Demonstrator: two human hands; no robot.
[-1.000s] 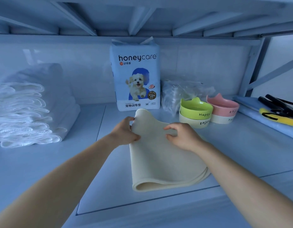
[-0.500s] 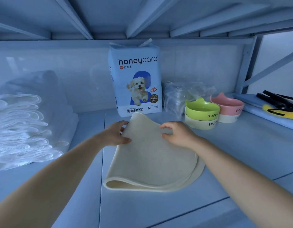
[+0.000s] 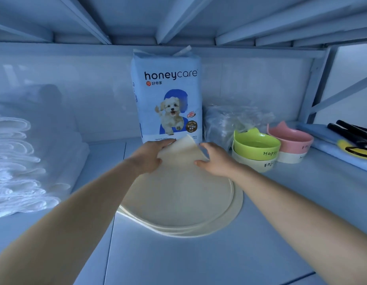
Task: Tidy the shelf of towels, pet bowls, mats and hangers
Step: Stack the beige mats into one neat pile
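Two hands on mat stack (image 3: 178,202), centre frame, lying on shelf (image 3: 199,264). Left hand (image 3: 150,158), right hand (image 3: 216,162): fingers pinching raised far edge of top mat, thumbs on near face. Risks:
- raised edge just in front of pad bag (image 3: 168,95); push could tip it
- lower mats offset toward lower right; may slip out of line
- right wrist close beside stacked bowls (image 3: 255,150); knock possible
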